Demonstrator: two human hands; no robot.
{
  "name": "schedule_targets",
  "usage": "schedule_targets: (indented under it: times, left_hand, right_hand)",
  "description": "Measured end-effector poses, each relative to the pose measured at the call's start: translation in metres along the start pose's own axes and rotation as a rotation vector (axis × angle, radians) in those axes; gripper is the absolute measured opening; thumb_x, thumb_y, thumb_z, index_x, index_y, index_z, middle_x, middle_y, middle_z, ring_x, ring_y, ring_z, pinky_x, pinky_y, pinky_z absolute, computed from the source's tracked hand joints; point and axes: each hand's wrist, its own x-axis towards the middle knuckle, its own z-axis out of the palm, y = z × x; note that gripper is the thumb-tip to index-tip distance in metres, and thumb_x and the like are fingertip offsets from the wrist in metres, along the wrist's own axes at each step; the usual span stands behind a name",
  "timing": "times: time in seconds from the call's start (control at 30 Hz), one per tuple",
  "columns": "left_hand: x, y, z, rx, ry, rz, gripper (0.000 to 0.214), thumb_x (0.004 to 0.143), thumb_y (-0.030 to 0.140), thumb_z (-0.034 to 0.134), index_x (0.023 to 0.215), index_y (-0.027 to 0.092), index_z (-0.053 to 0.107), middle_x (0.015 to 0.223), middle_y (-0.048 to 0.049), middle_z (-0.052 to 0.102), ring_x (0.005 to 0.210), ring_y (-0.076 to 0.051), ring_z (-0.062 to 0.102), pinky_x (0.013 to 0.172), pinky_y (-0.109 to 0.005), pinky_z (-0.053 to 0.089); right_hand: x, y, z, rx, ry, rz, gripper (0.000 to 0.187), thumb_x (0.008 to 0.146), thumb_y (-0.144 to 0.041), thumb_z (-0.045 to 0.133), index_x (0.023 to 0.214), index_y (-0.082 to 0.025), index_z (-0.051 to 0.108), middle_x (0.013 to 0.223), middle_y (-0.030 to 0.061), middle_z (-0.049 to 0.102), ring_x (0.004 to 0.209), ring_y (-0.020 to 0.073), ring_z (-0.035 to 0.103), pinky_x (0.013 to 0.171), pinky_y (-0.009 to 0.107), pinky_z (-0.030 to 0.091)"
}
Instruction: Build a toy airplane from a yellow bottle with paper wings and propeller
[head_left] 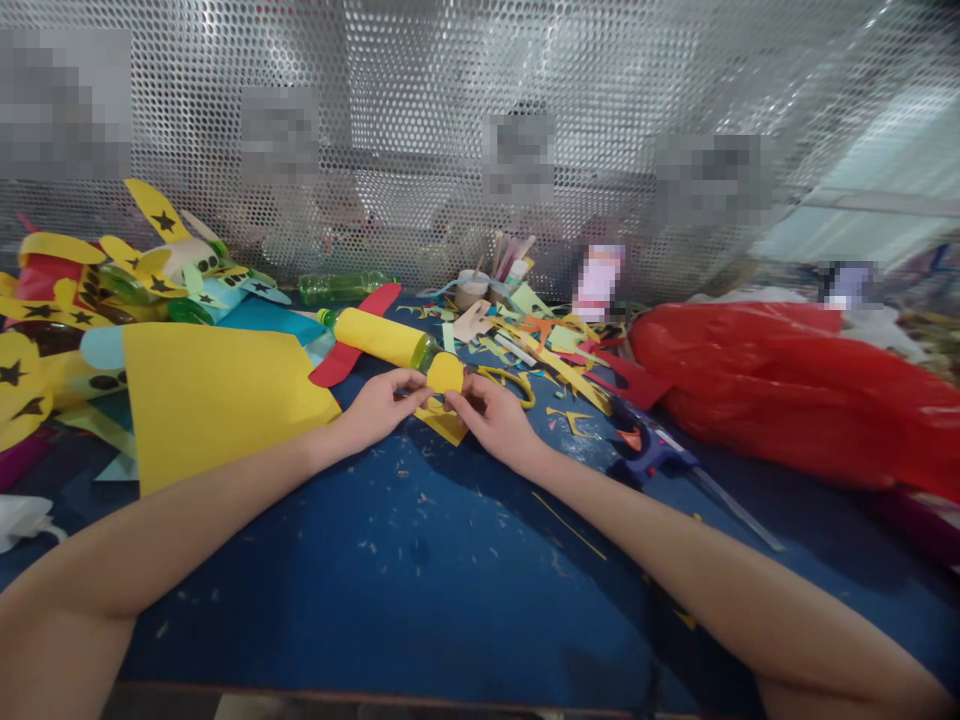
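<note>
Between my two hands is a small rounded piece of yellow paper [445, 373]. My left hand [394, 400] pinches its left edge, and my right hand [491, 410] pinches its lower right edge. Beneath it on the table lies another yellow paper piece [442, 425], partly hidden by my fingers. Just beyond my left hand, a green plastic bottle wrapped in yellow paper [382, 337] rests on its side with red paper wings [335, 366]. Yellow-handled scissors [517, 383] lie behind my right hand, partly covered.
A large yellow sheet [217, 400] and several decorated bottle planes [180, 262] fill the left. Paper scraps [540, 345] are heaped at the back. A glue gun [656, 452] with a glue stick and a red plastic bag [780, 390] lie right. A perforated metal sheet [420, 120] stands behind.
</note>
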Motion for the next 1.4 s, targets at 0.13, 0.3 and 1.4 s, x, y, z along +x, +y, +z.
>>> schedule_targets:
  times: [0.13, 0.3, 1.4]
  left_hand:
    - [0.000, 0.001, 0.001, 0.059, 0.027, 0.014, 0.019, 0.085, 0.034, 0.056, 0.086, 0.015, 0.060, 0.084, -0.0027, 0.068, 0.078, -0.015, 0.063, 0.075, -0.026, 0.050]
    - [0.001, -0.003, 0.002, 0.063, 0.068, 0.054, 0.019, 0.085, 0.035, 0.056, 0.087, 0.016, 0.059, 0.083, -0.0020, 0.066, 0.078, -0.015, 0.061, 0.074, -0.027, 0.050]
    - [0.005, -0.013, 0.000, 0.012, 0.128, 0.037, 0.020, 0.078, 0.035, 0.063, 0.085, 0.016, 0.065, 0.090, -0.0061, 0.069, 0.087, -0.020, 0.063, 0.082, -0.035, 0.050]
  right_hand:
    - [0.001, 0.001, 0.001, 0.027, -0.018, 0.005, 0.024, 0.092, -0.038, 0.046, 0.078, -0.021, 0.055, 0.061, 0.0016, 0.059, 0.055, 0.0159, 0.056, 0.058, 0.030, 0.045]
    - [0.002, 0.006, 0.002, 0.130, -0.005, 0.052, 0.024, 0.091, -0.042, 0.046, 0.083, -0.021, 0.054, 0.074, 0.0039, 0.067, 0.053, 0.0148, 0.056, 0.057, 0.031, 0.048]
    - [0.004, 0.008, 0.003, 0.242, -0.012, 0.064, 0.030, 0.089, -0.053, 0.049, 0.086, -0.022, 0.051, 0.080, 0.0042, 0.067, 0.052, 0.0137, 0.053, 0.052, 0.031, 0.048]
